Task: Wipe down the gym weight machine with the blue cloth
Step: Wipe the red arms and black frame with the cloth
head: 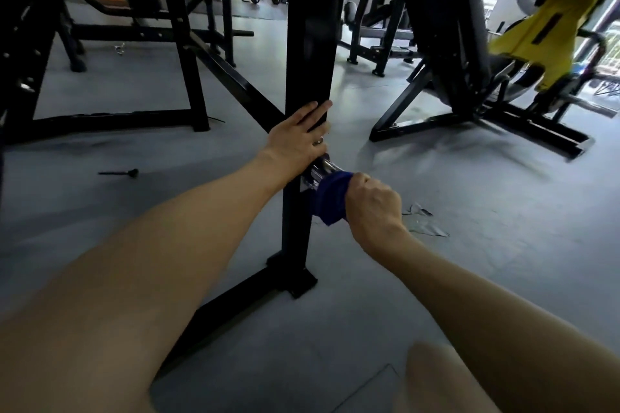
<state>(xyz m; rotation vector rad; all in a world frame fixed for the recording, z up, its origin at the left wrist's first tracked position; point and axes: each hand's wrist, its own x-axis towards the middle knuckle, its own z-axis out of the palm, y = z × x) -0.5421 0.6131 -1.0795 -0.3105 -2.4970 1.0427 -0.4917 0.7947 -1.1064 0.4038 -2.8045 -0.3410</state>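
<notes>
The weight machine's black upright post (312, 43) rises through the middle of the view from a floor foot (295, 275). A short chrome peg (322, 169) sticks out of the post toward me. My left hand (298, 137) lies flat against the post just above the peg, fingers spread. My right hand (372, 201) is closed in a fist on the blue cloth (330, 198), which is wrapped around the peg's near end. The peg's tip is hidden under the cloth.
Black rack frames (188, 77) stand on the grey floor at left. A padded seat machine (446, 27) with a yellow part (543, 40) stands at right. A small black pin (124, 173) lies on the floor at left. Torn flooring (422, 221) shows right of my fist.
</notes>
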